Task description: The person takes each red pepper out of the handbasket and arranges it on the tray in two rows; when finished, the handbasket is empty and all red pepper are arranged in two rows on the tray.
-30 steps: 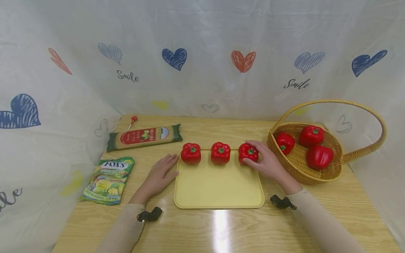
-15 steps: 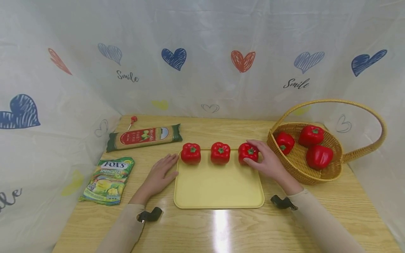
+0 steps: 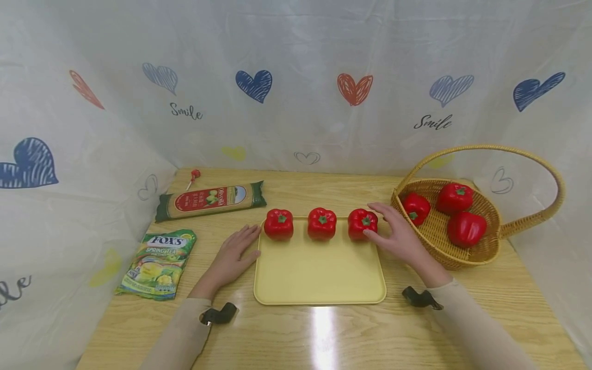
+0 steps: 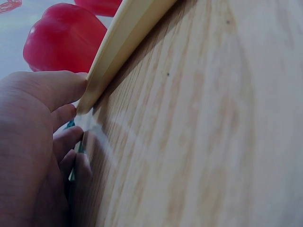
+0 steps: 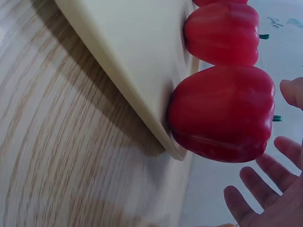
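Three red bell peppers stand in a row along the far edge of a yellow tray (image 3: 319, 277): a left pepper (image 3: 279, 224), a middle pepper (image 3: 321, 224) and a right pepper (image 3: 363, 224). My right hand (image 3: 400, 239) is beside the right pepper, fingers spread and apart from it; the right wrist view shows a gap between the fingertips (image 5: 233, 194) and that pepper (image 5: 220, 113). At the tray's left edge my left hand (image 3: 235, 257) lies with relaxed fingers, its thumb (image 4: 71, 87) touching the rim (image 4: 109, 56).
A wicker basket (image 3: 432, 234) with three more red peppers stands at the right, its handle arching high. At the left lie a pasta packet (image 3: 210, 201), a green candy bag (image 3: 157, 264) and a red lollipop (image 3: 196, 174). A white printed curtain (image 3: 296, 103) encloses the table's back.
My right hand has let go of the right pepper and drawn back a little to the right, its fingers spreading. The left hand and the peppers have stayed in place.
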Available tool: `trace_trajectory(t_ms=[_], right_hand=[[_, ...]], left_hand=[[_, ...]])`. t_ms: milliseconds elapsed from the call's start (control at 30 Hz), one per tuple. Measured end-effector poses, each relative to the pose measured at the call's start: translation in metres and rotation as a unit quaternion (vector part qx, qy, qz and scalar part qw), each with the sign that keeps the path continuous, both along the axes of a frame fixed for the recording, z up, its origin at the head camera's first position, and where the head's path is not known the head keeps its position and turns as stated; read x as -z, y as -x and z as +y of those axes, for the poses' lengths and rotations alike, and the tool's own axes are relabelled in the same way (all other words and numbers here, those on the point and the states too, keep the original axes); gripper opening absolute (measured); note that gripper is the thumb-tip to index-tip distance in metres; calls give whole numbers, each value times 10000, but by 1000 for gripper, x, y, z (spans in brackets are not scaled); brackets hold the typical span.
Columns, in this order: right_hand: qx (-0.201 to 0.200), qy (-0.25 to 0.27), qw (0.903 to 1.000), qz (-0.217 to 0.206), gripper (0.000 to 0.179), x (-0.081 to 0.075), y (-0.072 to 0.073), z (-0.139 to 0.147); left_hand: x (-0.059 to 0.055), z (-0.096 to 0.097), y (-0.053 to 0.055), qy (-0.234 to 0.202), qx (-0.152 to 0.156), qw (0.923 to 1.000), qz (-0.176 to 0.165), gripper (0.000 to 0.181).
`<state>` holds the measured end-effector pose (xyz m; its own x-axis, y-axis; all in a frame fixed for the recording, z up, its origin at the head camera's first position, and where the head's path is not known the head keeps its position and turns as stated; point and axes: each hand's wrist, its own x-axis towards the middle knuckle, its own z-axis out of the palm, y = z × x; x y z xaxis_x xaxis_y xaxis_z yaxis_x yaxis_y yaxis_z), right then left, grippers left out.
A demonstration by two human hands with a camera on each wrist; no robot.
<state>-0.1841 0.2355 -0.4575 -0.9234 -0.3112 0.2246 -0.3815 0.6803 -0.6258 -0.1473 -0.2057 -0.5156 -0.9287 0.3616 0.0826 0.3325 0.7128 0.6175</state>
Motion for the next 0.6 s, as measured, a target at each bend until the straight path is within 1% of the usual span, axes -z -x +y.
trace_trajectory(t_ms=[200, 300, 500, 600], right_hand=[[-47, 141, 9999, 17, 63, -5, -2, 7], [11, 188, 9998, 23, 62, -10, -5, 10], [163, -13, 9994, 306, 60, -16, -6, 18], [223, -99, 9991, 345, 59, -19, -6, 23]], left_hand=[[0, -1, 0, 15, 3, 10000, 8, 64], [1, -1, 0, 14, 8, 10000, 20, 64], [1, -1, 1, 31, 7, 10000, -19, 64], [2, -1, 1, 26, 3, 10000, -32, 64]])
